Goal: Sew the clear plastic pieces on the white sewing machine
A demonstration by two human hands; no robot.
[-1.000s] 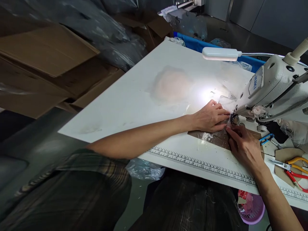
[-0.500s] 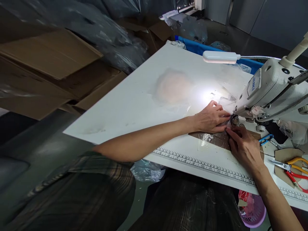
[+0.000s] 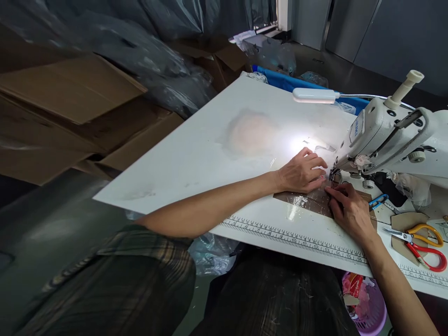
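My left hand [image 3: 303,172] rests at the left of the sewing machine's [image 3: 364,135] needle area, fingers bent and pressed down on a small piece of sheer fabric [image 3: 324,179]. Most of that piece is hidden beneath the fingers. On the near side of the presser foot [image 3: 332,174], my right hand [image 3: 352,212] has thumb and forefinger closed at the fabric's edge. Under both hands lies a brown, shiny, tape-covered plate [image 3: 308,201] on the white table [image 3: 196,158].
Blue thread snips [image 3: 378,201], orange-handled scissors [image 3: 402,234] and a red-handled tool [image 3: 432,261] lie to the right. A ruler strip [image 3: 294,240] follows the near edge. A lamp [image 3: 314,95] shines over the table. Cardboard boxes [image 3: 66,88] stand left; a purple basket [image 3: 374,308] sits below.
The view has shifted, so the machine appears further left and lower. White sheer fabric that stood up by the needle shows less now. Both hands stay close to the presser foot.
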